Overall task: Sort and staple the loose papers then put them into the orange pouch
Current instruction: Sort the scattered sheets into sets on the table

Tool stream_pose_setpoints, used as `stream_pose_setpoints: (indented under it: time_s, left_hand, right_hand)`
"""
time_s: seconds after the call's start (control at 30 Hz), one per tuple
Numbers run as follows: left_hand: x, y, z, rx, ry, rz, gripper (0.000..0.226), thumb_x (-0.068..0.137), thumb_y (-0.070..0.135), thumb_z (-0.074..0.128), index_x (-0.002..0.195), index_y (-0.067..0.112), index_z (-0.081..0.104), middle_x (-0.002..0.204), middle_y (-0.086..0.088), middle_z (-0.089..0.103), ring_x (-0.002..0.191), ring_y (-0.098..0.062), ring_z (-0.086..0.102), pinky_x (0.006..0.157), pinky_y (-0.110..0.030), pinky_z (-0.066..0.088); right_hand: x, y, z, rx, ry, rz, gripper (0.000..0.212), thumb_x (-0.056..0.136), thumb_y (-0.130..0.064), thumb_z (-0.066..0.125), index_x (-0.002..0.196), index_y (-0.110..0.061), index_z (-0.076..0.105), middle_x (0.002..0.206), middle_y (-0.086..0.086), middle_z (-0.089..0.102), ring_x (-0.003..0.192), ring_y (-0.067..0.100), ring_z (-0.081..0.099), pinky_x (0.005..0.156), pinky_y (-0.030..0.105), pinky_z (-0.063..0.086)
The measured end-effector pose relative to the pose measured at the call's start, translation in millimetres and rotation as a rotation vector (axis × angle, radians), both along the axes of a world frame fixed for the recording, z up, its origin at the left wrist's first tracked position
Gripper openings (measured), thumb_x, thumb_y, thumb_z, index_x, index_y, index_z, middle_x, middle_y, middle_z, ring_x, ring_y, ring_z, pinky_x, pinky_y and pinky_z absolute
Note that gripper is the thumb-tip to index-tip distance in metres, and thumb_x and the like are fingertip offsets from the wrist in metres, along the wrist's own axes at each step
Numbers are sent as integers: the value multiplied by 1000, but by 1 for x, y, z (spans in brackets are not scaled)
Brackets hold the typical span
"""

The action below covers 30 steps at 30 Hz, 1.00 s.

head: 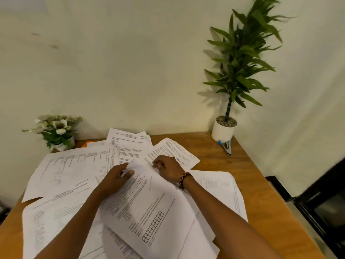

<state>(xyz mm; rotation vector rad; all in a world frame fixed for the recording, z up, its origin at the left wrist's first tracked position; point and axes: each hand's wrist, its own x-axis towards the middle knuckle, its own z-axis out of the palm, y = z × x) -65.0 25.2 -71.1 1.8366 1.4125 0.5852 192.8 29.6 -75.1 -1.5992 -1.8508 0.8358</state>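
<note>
Hands (pixel 115 176) (pixel 168 168) pinch thin curling printed sheet (pixel 149 200).

A tall potted plant (pixel 224 128) and white flowers (pixel 56 128) stand along the wall (pixel 130 62).

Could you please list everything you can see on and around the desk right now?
loose papers: many, white, printed, spread over the table
table: one, brown wood, against the wall
orange pouch: one, mostly hidden under papers, far left
stapler: one, metal with blue, beside the white pot
tall plant: one, green, white pot, far right corner
flower pot: one, white blooms, far left corner
bracelet: one, brown beads, right wrist
left hand: pinches a sheet
right hand: fingers curled on the papers
</note>
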Motion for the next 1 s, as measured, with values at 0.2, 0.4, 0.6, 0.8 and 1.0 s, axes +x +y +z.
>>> stream_pose_setpoints:
  time_s: [0.2, 0.4, 0.6, 0.8, 1.0]
  left_hand:
    - [21, 2, 0, 68, 55, -61, 38, 102, 30, 58, 137, 18, 60, 138, -2, 62, 125, -18, 56, 104, -33, 38]
    - [20, 1, -1, 77, 63, -62, 36, 101, 29, 58, 136, 19, 61, 136, -1, 63, 125, -20, 57, 103, -34, 38]
    - [23, 1, 3, 78, 57, -58, 19, 102, 29, 58, 117, 40, 57, 124, 10, 62, 114, -11, 55, 97, -29, 39]
    - [26, -3, 11, 115, 31, 40, 36, 98, 43, 58, 124, 20, 67, 121, 0, 70, 112, -20, 64, 101, -47, 50]
    - [31, -2, 11, 70, 129, 22, 47, 102, 44, 52, 141, 18, 57, 143, -3, 60, 132, -26, 55, 112, -47, 42]
  right_hand:
    - [15, -7, -7, -7, 62, 5, 26, 97, -10, 46, 112, -16, 67, 109, -2, 76, 107, 6, 68, 105, 40, 48]
    - [29, -7, -6, 113, -81, -121, 29, 95, -12, 56, 122, -17, 63, 127, 3, 64, 123, 24, 53, 104, 46, 45]
    - [30, -13, -15, 122, -601, -118, 37, 93, -39, 52, 125, -20, 50, 134, 9, 49, 128, 32, 44, 107, 52, 35]
    - [28, -5, 10, 186, -702, -70, 34, 94, -44, 48, 118, -19, 51, 114, 4, 65, 109, 29, 56, 93, 48, 35]
    - [12, 9, 21, 223, -638, -96, 26, 97, -35, 47, 118, -22, 56, 115, 0, 66, 111, 27, 56, 88, 45, 33]
